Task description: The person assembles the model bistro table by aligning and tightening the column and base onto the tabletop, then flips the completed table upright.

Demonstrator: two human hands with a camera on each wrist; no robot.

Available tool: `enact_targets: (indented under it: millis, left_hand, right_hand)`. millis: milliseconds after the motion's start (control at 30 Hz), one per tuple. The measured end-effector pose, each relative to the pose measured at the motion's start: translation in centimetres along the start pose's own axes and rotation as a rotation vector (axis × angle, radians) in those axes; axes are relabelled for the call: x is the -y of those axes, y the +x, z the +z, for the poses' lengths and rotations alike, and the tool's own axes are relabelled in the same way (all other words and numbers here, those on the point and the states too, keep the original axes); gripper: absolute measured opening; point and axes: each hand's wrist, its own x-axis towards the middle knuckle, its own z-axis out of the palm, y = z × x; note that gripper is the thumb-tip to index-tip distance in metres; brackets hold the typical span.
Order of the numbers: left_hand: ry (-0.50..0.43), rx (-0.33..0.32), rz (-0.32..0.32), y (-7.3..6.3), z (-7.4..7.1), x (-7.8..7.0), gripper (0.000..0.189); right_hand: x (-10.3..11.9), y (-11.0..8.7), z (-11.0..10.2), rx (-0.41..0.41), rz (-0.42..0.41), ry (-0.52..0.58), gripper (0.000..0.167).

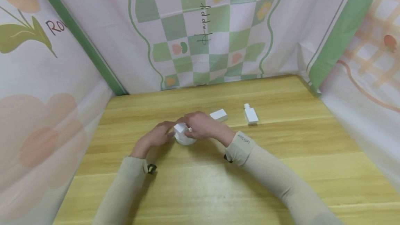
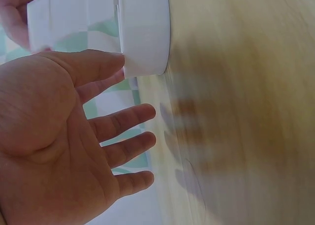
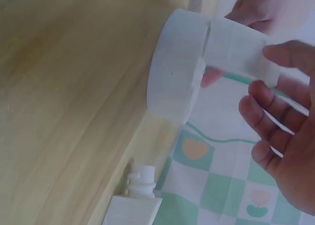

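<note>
I am seeing the left hand lying open-palmed, fingers spread wide and straight, just beside the white round jar near the middle of the wooden table. The right hand is coming over the jar, fingertips pinching its square white cap. Further right, a white lid and a small white bottle are lying apart.

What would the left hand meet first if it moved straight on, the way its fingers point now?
Probably the round white jar: the left hand points open fingers at its side and already seems to touch it in the left wrist view. The right hand holds the jar's upper part.
</note>
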Motion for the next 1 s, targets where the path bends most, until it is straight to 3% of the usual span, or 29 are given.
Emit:
enact_targets:
  millis: [200, 300, 500, 700, 1000]
  left_hand:
    - [-0.004, 0.009, -0.004, 0.1, 0.0, 0.0, 0.051]
    - [0.011, 0.006, -0.001, 0.0, 0.0, 0.0, 0.051]
    - [0.016, 0.004, -0.005, 0.0, 0.0, -0.2, 0.052]
    - [0.026, 0.001, -0.004, 0.1, 0.1, -0.1, 0.051]
    - [0.034, 0.017, -0.056, 0.0, 0.1, -0.2, 0.050]
  right_hand:
    - [-0.1, 0.1, 0.0, -0.035, 0.084, 0.018, 0.041]
    - [-0.1, 0.0, 0.0, -0.025, 0.060, 0.061, 0.047]
    - [-0.1, -0.4, -0.2, -0.031, 0.035, 0.010, 0.045]
    - [-0.3, -0.7, -0.5, 0.007, 0.024, 0.073, 0.047]
    - [-0.5, -1.0, -0.3, -0.008, -0.043, -0.022, 0.043]
